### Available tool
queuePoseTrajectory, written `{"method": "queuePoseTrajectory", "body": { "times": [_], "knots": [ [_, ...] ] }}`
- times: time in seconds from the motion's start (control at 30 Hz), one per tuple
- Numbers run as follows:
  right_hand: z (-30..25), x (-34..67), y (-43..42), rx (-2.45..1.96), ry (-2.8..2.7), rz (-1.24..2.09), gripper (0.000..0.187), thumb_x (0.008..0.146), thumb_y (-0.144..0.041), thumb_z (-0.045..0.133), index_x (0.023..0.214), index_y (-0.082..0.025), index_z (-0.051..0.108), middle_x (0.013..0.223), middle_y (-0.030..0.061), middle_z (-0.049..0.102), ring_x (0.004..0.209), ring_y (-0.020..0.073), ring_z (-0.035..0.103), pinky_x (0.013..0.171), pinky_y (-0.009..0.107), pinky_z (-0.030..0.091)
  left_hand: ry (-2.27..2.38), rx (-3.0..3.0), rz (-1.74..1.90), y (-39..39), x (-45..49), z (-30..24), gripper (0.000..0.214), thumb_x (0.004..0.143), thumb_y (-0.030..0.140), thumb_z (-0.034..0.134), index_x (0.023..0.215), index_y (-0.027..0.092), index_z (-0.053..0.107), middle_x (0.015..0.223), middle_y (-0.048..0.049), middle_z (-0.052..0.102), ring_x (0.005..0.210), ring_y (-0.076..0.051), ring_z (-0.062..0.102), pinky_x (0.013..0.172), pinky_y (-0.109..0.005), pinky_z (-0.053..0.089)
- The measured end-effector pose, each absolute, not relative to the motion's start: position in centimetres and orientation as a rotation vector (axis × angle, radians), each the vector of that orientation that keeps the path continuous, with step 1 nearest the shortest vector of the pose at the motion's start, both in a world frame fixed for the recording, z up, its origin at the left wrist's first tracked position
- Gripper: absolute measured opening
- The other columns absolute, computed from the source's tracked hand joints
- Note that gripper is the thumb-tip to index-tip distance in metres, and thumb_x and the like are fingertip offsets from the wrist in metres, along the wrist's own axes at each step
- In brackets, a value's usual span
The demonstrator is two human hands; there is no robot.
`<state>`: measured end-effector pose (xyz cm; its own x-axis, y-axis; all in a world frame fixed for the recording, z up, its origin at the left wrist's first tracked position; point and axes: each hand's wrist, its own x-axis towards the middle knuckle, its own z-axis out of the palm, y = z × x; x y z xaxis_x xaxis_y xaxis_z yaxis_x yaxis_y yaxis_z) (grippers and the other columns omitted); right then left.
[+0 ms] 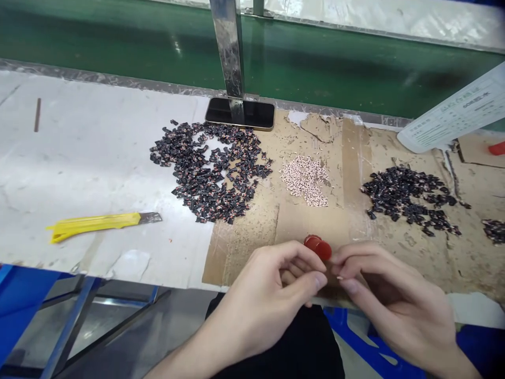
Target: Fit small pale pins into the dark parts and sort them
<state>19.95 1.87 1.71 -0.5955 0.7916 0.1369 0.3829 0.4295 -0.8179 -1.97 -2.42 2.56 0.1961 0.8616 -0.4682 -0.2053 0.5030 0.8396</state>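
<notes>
My left hand (272,287) is closed at the table's front edge, thumb against curled fingers; whatever it may hold is hidden. Facing it, my right hand (394,297) pinches a tiny pale pink piece (340,277) between thumb and fingertip. Just beyond both sets of fingertips lies a small red round cap-like part (321,249) on the cardboard. Farther back is a loose pile of tiny pale pink pieces (303,179). To its left spreads a large heap of small black parts (216,195) with coppery ends, and to its right a smaller black heap (406,195).
A yellow utility knife (97,223) lies at left with its blade out. A phone (240,113) rests by a metal post (229,47). At right stands a translucent printed container (457,108); more black parts (495,230) lie at the right edge. A green belt (118,47) runs behind.
</notes>
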Motion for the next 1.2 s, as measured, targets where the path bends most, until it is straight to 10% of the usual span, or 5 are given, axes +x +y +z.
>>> {"method": "queuePoseTrajectory", "body": {
  "times": [0.53,1.2],
  "knots": [
    [0.4,19.6,2.3,-1.059,-2.319,0.687,0.026,0.091,-0.005,0.068,0.108,-0.025,0.065,0.114,0.0063,0.067,0.105,0.0201,0.067,0.093,0.033,0.054,1.403,0.864,1.113,-3.1,-3.5,1.9,0.015,0.087,0.013,0.070,0.091,0.021,0.082,0.076,-0.0004,0.075,0.064,-0.010,0.071,0.059,-0.014,0.056],
    [3.5,17.4,0.8,-1.227,-1.606,1.337,0.011,0.093,-0.019,0.071,0.087,-0.027,0.076,0.096,0.0047,0.075,0.084,0.0169,0.078,0.072,0.018,0.066,1.070,0.491,1.160,-2.5,0.2,2.6,0.024,0.082,0.001,0.073,0.086,0.023,0.079,0.076,0.0027,0.078,0.067,-0.008,0.074,0.066,-0.013,0.062]
  ]
}}
